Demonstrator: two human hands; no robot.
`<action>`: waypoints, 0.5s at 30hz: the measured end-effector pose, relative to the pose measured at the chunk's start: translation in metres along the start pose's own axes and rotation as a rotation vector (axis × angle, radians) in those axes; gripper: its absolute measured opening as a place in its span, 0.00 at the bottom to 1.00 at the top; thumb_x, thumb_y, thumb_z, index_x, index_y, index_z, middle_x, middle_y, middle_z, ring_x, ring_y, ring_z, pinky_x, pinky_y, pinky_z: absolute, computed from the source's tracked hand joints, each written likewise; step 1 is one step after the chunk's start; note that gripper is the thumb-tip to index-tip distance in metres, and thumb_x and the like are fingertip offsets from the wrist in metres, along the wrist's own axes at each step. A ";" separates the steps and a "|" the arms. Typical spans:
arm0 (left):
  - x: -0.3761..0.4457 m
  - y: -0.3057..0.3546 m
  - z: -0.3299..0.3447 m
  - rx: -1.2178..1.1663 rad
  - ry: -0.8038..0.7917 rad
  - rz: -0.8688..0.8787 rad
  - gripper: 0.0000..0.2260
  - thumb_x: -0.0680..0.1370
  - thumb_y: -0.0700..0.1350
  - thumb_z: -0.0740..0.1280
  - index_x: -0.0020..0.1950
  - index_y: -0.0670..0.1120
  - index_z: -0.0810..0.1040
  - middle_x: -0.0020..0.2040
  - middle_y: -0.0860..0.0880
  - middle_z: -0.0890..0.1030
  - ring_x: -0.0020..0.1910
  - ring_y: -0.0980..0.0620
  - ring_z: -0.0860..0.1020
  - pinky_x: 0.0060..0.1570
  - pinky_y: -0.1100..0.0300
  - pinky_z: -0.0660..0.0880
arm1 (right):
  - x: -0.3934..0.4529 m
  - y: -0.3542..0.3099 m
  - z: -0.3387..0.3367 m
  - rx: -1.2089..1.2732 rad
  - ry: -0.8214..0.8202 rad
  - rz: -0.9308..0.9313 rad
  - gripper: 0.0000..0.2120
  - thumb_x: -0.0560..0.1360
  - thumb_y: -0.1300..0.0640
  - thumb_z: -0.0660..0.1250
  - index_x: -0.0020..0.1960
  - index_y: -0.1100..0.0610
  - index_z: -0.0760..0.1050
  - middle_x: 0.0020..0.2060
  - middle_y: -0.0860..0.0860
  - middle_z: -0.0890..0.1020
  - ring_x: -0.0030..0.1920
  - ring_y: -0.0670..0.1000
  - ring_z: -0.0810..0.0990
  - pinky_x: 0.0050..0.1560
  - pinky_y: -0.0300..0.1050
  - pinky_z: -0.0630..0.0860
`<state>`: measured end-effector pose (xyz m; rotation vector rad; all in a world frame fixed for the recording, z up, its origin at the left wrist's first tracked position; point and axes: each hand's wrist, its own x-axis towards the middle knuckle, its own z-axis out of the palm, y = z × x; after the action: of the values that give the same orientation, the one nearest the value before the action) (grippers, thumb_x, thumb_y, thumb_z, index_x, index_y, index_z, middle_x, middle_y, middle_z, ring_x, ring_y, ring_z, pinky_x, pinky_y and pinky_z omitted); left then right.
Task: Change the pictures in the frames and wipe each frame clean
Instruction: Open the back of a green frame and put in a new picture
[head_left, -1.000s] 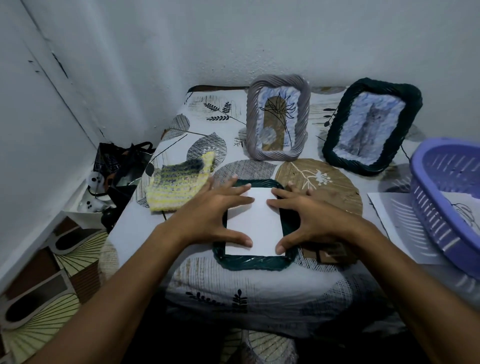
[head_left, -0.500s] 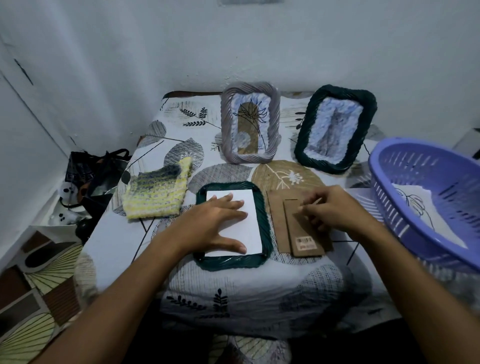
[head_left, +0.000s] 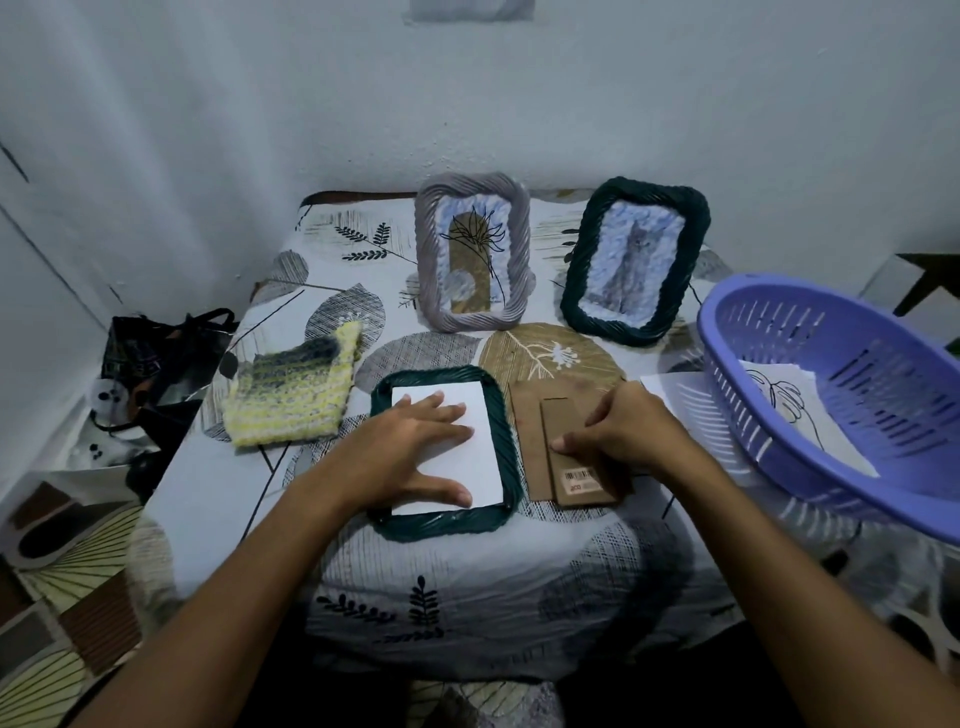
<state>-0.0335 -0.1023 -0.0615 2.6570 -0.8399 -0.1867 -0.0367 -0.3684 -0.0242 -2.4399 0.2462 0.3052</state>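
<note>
Right hand (head_left: 618, 436) now gripping backing board (head_left: 540, 441) | board's right edge hidden — fingers

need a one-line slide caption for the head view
Left hand presses white paper into face-down green frame; right hand grips cardboard backing beside it.

- Green frame (head_left: 441, 522): face down under left hand (head_left: 410, 447), white sheet (head_left: 480, 441) in its opening, palm flat on it.
- Cardboard back (head_left: 530, 441): flat, just right of frame, right hand (head_left: 618, 431) fingers curled on it.
- Grey frame (head_left: 472, 254), second green frame (head_left: 634, 260): upright beyond both hands, pictures in.
- Cloth (head_left: 293, 395): left of left hand.
</note>
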 end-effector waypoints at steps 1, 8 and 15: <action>0.000 0.000 0.000 0.002 -0.001 0.000 0.50 0.58 0.83 0.52 0.71 0.54 0.71 0.76 0.55 0.62 0.77 0.56 0.54 0.76 0.51 0.50 | 0.000 -0.001 -0.001 0.052 -0.006 0.014 0.17 0.59 0.49 0.81 0.35 0.58 0.78 0.32 0.53 0.82 0.34 0.53 0.80 0.32 0.44 0.73; 0.000 0.000 0.000 0.002 0.007 0.011 0.51 0.58 0.83 0.51 0.72 0.53 0.70 0.76 0.55 0.62 0.76 0.58 0.53 0.75 0.53 0.48 | 0.002 0.001 -0.012 0.380 -0.138 0.133 0.13 0.63 0.58 0.80 0.38 0.61 0.76 0.32 0.55 0.83 0.31 0.53 0.81 0.30 0.43 0.77; 0.000 0.000 0.000 0.008 -0.001 0.013 0.51 0.58 0.83 0.50 0.72 0.53 0.70 0.76 0.55 0.61 0.76 0.57 0.53 0.75 0.52 0.47 | 0.005 0.001 -0.021 0.632 -0.186 0.160 0.09 0.69 0.60 0.74 0.36 0.61 0.74 0.23 0.52 0.78 0.21 0.47 0.71 0.22 0.35 0.60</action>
<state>-0.0340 -0.1022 -0.0610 2.6590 -0.8595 -0.1813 -0.0289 -0.3827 -0.0102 -1.7612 0.3898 0.4444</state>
